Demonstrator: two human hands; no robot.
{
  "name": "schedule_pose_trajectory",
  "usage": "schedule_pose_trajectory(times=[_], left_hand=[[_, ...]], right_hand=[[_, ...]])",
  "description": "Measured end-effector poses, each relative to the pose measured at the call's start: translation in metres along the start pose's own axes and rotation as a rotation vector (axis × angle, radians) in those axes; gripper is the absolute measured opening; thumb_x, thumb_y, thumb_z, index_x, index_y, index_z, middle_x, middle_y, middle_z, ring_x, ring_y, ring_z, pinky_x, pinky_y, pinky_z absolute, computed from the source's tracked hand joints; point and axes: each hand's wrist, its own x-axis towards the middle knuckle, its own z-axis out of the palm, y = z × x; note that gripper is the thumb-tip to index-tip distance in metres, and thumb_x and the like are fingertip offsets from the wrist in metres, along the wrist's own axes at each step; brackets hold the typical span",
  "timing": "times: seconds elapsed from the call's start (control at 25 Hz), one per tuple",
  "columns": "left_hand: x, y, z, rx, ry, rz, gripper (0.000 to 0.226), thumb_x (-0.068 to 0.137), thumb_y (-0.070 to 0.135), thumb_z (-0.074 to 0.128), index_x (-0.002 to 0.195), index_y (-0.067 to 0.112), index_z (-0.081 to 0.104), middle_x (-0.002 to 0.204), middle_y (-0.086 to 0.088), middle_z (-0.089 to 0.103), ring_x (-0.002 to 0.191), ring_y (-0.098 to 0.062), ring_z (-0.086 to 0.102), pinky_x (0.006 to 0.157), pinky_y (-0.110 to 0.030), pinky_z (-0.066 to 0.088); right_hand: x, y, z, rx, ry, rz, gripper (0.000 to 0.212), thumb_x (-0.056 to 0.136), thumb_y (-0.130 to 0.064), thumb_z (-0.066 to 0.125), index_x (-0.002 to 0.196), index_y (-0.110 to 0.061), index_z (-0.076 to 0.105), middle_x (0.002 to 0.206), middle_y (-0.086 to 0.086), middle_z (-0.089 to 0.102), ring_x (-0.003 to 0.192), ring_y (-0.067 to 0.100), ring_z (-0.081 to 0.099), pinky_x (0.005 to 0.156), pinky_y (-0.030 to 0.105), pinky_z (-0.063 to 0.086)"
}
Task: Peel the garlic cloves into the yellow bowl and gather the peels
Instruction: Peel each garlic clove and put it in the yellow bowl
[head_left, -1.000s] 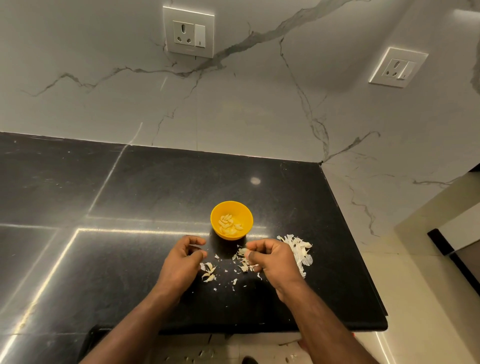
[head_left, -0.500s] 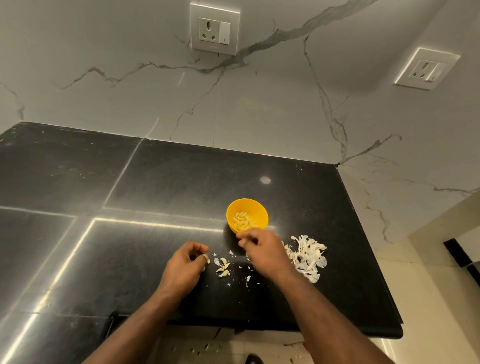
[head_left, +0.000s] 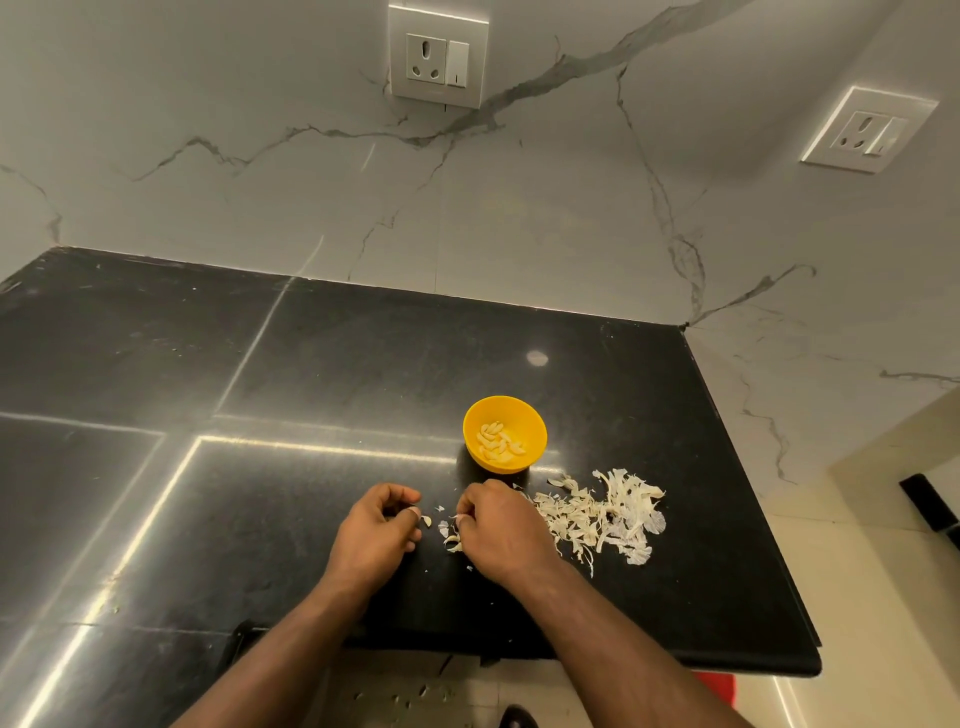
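The yellow bowl (head_left: 535, 436) stands on the black counter and holds several peeled garlic cloves (head_left: 496, 441). A wide pile of white peels (head_left: 608, 514) lies just right of and below the bowl. My left hand (head_left: 376, 532) is curled, with a small pale garlic piece (head_left: 426, 521) pinched at its thumb tip. My right hand (head_left: 504, 530) is curled knuckles-up beside it, its fingertips down among a few loose peel scraps (head_left: 451, 540). Whether those fingers pinch a scrap is hidden.
The black stone counter (head_left: 260, 467) ends at a front edge near my forearms and a right edge past the peel pile. Marble walls with two sockets (head_left: 437, 57) stand behind. Peel bits lie on the floor tiles (head_left: 410, 696) below.
My right hand has drawn back from over the bowl to the scraps beside my left hand. The left hand has stayed roughly in place.
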Motion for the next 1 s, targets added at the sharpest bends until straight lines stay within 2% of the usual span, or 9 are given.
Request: schedule_pose_trajectory(times=[0.12,0.28,0.4,0.52,0.72,0.84,0.92,1.0], left_hand=[[0.000,0.002,-0.002,-0.009,-0.004,0.004,0.014,0.097,0.007,0.059,0.104,0.019,0.064,0.091,-0.007,0.071,0.072,-0.014,0.067,0.063,-0.022,0.053],[-0.001,0.009,0.002,0.038,0.023,0.082,0.014,0.095,0.012,0.064,0.099,0.025,0.068,0.085,-0.003,0.071,0.069,-0.011,0.066,0.063,-0.030,0.055],[-0.006,0.020,0.015,0.061,-0.079,0.163,0.012,0.093,0.021,0.069,0.101,0.030,0.072,0.087,0.003,0.074,0.072,-0.005,0.068,0.065,-0.025,0.052],[-0.012,0.031,0.030,0.049,-0.238,0.195,0.010,0.093,0.027,0.071,0.101,0.028,0.075,0.089,0.007,0.077,0.081,-0.006,0.071,0.072,-0.024,0.056],[-0.011,0.037,0.042,0.015,-0.254,0.144,0.007,0.093,0.024,0.070,0.090,0.020,0.076,0.078,-0.002,0.075,0.067,-0.007,0.066,0.065,-0.027,0.050],[-0.012,0.041,0.049,-0.019,-0.242,0.127,0.009,0.095,0.020,0.067,0.091,0.020,0.075,0.080,-0.002,0.075,0.067,-0.007,0.064,0.063,-0.023,0.048],[-0.016,0.046,0.054,-0.045,-0.243,0.149,0.008,0.095,0.016,0.067,0.095,0.020,0.073,0.082,0.000,0.075,0.069,-0.005,0.065,0.061,-0.017,0.049],[-0.019,0.049,0.058,-0.060,-0.270,0.179,0.009,0.094,0.016,0.068,0.097,0.022,0.073,0.084,0.001,0.076,0.072,-0.006,0.067,0.064,-0.018,0.052]], right_hand=[[-0.003,0.006,-0.008,0.185,0.034,0.037,0.007,0.093,-0.027,0.058,0.095,-0.028,0.064,0.094,-0.007,0.068,0.087,0.014,0.062,0.077,0.033,0.051],[-0.011,0.020,-0.018,0.477,0.022,0.087,0.013,0.091,-0.016,0.067,0.098,-0.024,0.075,0.089,-0.013,0.071,0.081,-0.002,0.063,0.078,0.020,0.051],[-0.016,0.027,-0.024,0.646,0.036,0.096,0.018,0.091,-0.009,0.068,0.095,-0.024,0.077,0.084,-0.012,0.072,0.075,-0.006,0.064,0.074,0.019,0.052],[-0.020,0.030,-0.031,0.750,0.089,0.097,0.013,0.083,-0.012,0.079,0.091,-0.020,0.073,0.084,0.000,0.073,0.074,0.003,0.065,0.074,0.029,0.056],[-0.024,0.037,-0.034,0.799,0.168,0.161,0.021,0.076,-0.013,0.085,0.083,-0.020,0.066,0.079,0.003,0.072,0.073,0.019,0.069,0.071,0.037,0.059],[-0.026,0.043,-0.039,0.947,0.129,0.194,0.018,0.082,-0.001,0.077,0.085,-0.016,0.067,0.076,0.004,0.073,0.067,0.016,0.066,0.068,0.036,0.057],[-0.027,0.047,-0.043,0.949,0.137,0.202,0.017,0.082,0.001,0.075,0.086,-0.014,0.068,0.078,0.006,0.074,0.069,0.015,0.068,0.071,0.038,0.058],[-0.027,0.049,-0.046,0.932,0.156,0.206,0.017,0.081,0.000,0.076,0.086,-0.014,0.068,0.077,0.005,0.074,0.069,0.013,0.068,0.069,0.035,0.058]])
